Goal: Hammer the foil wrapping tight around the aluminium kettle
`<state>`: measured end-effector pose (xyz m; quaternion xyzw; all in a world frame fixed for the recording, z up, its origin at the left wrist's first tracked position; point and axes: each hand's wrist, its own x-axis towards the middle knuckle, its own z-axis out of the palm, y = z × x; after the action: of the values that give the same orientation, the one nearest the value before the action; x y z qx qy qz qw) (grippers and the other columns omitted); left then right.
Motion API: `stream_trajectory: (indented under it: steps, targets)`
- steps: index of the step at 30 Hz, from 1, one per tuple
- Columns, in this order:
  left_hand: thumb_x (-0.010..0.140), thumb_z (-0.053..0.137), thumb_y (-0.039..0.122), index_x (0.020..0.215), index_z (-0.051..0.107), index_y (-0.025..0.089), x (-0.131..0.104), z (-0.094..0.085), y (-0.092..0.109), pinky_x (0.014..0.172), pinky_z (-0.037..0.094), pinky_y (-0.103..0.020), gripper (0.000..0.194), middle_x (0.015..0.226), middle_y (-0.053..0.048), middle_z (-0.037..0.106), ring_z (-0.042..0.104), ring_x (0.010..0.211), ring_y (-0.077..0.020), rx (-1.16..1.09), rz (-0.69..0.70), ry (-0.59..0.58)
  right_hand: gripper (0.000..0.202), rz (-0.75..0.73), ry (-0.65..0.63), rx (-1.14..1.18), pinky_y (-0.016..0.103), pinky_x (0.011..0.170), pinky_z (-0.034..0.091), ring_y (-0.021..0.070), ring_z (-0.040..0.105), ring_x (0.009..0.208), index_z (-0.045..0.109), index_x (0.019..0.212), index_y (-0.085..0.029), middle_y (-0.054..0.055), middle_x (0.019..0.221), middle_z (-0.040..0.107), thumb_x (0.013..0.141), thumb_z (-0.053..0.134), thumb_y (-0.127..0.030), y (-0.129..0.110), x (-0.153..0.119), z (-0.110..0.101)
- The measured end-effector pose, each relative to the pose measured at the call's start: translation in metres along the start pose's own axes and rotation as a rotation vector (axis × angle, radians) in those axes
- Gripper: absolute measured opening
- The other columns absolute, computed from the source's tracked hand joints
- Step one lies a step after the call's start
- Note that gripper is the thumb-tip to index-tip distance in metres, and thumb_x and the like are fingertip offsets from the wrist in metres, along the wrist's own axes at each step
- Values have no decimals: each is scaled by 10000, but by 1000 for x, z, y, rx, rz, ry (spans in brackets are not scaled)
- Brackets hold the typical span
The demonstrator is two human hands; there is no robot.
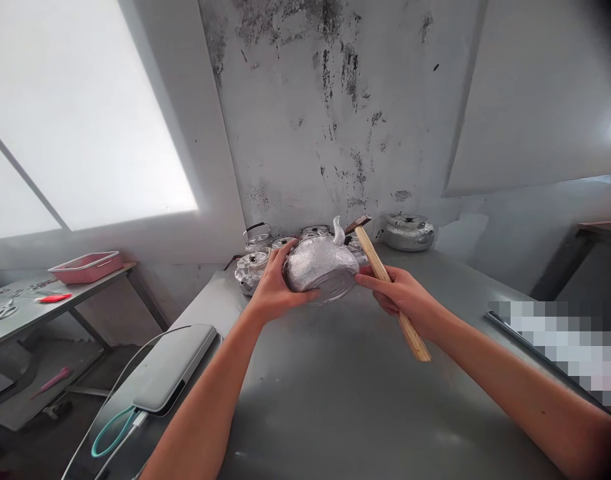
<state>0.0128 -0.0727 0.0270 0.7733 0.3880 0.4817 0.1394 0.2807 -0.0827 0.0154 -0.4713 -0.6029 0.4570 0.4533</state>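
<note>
A silver hammered kettle [321, 263] is tilted above the grey metal table [335, 380], its round base turned towards me and its spout pointing up. My left hand [278, 283] grips the kettle's left side, thumb across the base. In my right hand [398, 290] is a hammer [375, 260] with a pale wooden handle, its dark head up beside the spout. The fingertips of that hand are at the kettle's right edge. Several more silver kettles [251, 268] stand behind, partly hidden by the held one.
At the table's back right sits a round silver pot [409, 233]. A grey power bank [178, 367] with cables lies at the left edge. Further left, a side table [80, 293] bears a pink basket [86, 268], scissors [2, 312] and a red object [54, 298].
</note>
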Motion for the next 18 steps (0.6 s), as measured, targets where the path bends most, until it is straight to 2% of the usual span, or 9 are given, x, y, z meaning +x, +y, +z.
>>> stream_trajectory:
  steps: [7,11,15,18]
  targets:
    - [595,909,390,1517,325,289,0,-4,5,1130,350,-480,1096,1431,-113,404,405,1340,-334,113,0,-106,481,30,-11,-52,251,435,207,82,249,494,651,1080,-202,-93,545,316,764,772,-543,-2,0,1]
    - [592,905,484,1546,270,306,-1,-10,3,1146,347,-491,1160,1524,-118,296,346,1397,-360,96,-52,-237,479,36,-13,-93,248,431,227,81,280,492,655,1073,-197,-87,558,351,762,768,-543,-2,-1,2]
    - [653,839,603,1530,353,297,-1,-15,0,1152,357,-492,1048,1559,-107,255,338,1414,-375,92,-146,-308,522,33,17,-138,249,421,233,76,303,488,656,1078,-186,-70,597,421,734,782,-558,-1,1,1]
    - [609,855,622,1541,365,270,-1,-16,-2,1125,389,-512,1110,1537,-129,295,377,1384,-398,109,-185,-335,535,47,27,-202,250,423,236,76,295,476,655,1081,-189,-89,561,365,719,795,-556,-1,2,1]
